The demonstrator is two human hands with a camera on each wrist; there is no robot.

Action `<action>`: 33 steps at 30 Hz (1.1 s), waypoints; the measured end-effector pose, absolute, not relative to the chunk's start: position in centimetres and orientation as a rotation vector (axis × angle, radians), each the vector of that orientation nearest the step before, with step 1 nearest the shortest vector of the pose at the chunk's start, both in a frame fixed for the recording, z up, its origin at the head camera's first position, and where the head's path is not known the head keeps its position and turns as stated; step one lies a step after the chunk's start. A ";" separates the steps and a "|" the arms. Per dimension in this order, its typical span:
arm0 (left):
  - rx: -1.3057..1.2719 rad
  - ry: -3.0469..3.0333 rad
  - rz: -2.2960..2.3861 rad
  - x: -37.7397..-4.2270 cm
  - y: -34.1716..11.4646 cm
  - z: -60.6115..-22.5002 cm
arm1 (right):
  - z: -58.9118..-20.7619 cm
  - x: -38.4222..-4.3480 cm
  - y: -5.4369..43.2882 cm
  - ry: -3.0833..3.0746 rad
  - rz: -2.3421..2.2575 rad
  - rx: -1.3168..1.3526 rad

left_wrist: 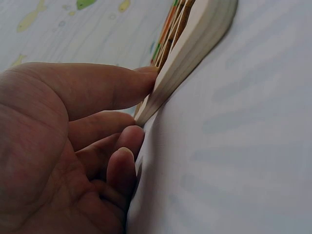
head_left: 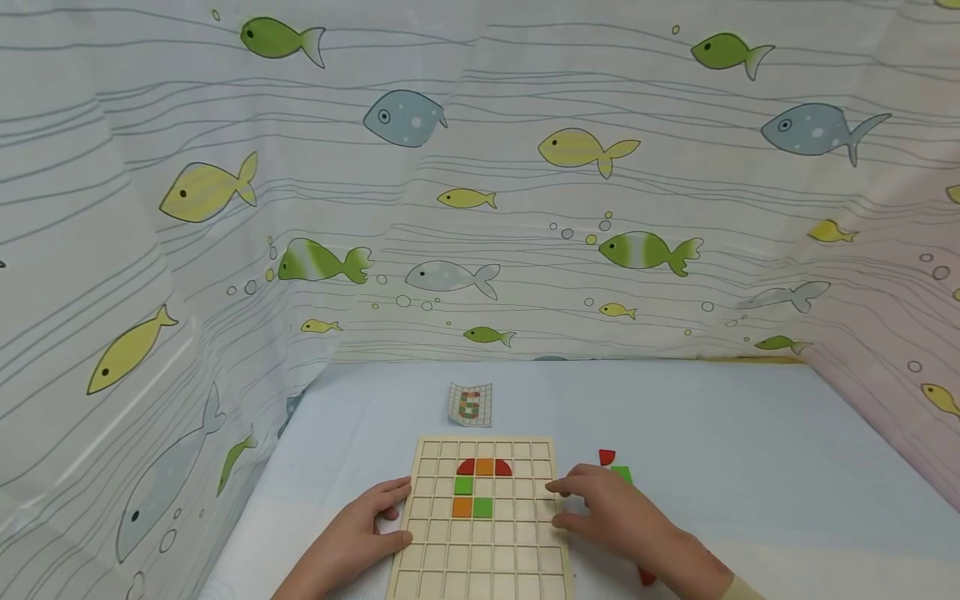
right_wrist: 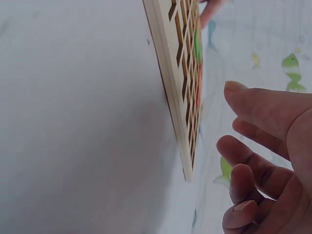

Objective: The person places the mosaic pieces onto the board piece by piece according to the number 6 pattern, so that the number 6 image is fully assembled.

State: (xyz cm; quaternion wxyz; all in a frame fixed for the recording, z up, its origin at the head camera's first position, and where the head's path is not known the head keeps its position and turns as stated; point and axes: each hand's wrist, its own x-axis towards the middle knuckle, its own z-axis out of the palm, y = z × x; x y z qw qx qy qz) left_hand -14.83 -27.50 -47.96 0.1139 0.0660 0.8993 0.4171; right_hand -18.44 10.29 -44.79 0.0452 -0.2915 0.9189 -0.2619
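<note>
A wooden grid board lies before me. Near its top, an orange square sits between two rounded red tiles, the left one and the right one. Below is a green square, then another orange square beside a second green square. My left hand touches the board's left edge with thumb and fingertips; the left wrist view shows the thumb against the wooden side. Over the right edge, my right hand holds nothing, its thumb and fingers apart and loosely bent.
Behind the board lies a small patterned card with a coloured grid figure. Right of the board are a red quarter-round tile, a green piece and another red piece, partly covered by my right arm. Fish-print curtain surrounds the table.
</note>
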 end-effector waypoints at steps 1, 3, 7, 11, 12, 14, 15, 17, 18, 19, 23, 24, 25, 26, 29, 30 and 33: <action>0.192 2.636 1.223 -14.8 -27.5 -48.0 | -44.8 -18.3 10.7 2.813 -0.805 -0.876; 0.194 2.638 1.219 -14.8 -27.5 -47.9 | -44.8 -18.1 11.5 2.829 -0.811 -0.851; 0.187 2.643 1.210 -14.9 -27.5 -48.0 | -44.8 -17.7 12.8 2.856 -0.815 -0.797; 0.191 2.653 1.202 -14.9 -27.5 -48.1 | -44.8 -17.1 13.9 2.864 -0.824 -0.710; 0.194 2.657 1.199 -14.9 -27.5 -48.1 | -44.8 -17.0 14.2 2.862 -0.821 -0.683; 0.201 2.661 1.197 -14.9 -27.6 -48.1 | -44.9 -16.7 14.7 2.860 -0.813 -0.643; 0.202 2.660 1.198 -14.9 -27.6 -48.1 | -44.9 -16.6 14.9 2.859 -0.806 -0.626; 0.199 2.655 1.200 -14.9 -27.5 -48.1 | -45.0 -16.3 15.4 2.835 -0.804 -0.602; 0.195 2.652 1.203 -14.9 -27.5 -48.1 | -45.1 -16.2 15.6 2.819 -0.810 -0.593; 0.192 2.649 1.207 -15.0 -27.5 -48.1 | -45.1 -16.1 15.8 2.808 -0.815 -0.593; 0.175 2.639 1.216 -15.1 -27.4 -48.0 | -45.6 -15.9 16.7 2.764 -0.865 -0.592; 0.169 2.635 1.216 -15.1 -27.3 -48.0 | -45.8 -15.8 16.9 2.758 -0.873 -0.588; 0.166 2.633 1.211 -15.2 -27.3 -48.0 | -45.9 -15.7 17.1 2.748 -0.883 -0.579; 0.160 2.629 1.209 -15.2 -27.3 -47.9 | -46.1 -15.7 17.3 2.737 -0.896 -0.571; 0.163 2.619 1.190 -15.1 -27.4 -47.8 | -46.6 -15.5 17.9 2.680 -0.943 -0.562; 0.166 2.616 1.185 -15.1 -27.4 -47.8 | -46.7 -15.4 18.2 2.657 -0.957 -0.559; 0.171 2.605 1.185 -15.1 -27.6 -47.7 | -46.9 -15.2 18.7 2.631 -0.957 -0.580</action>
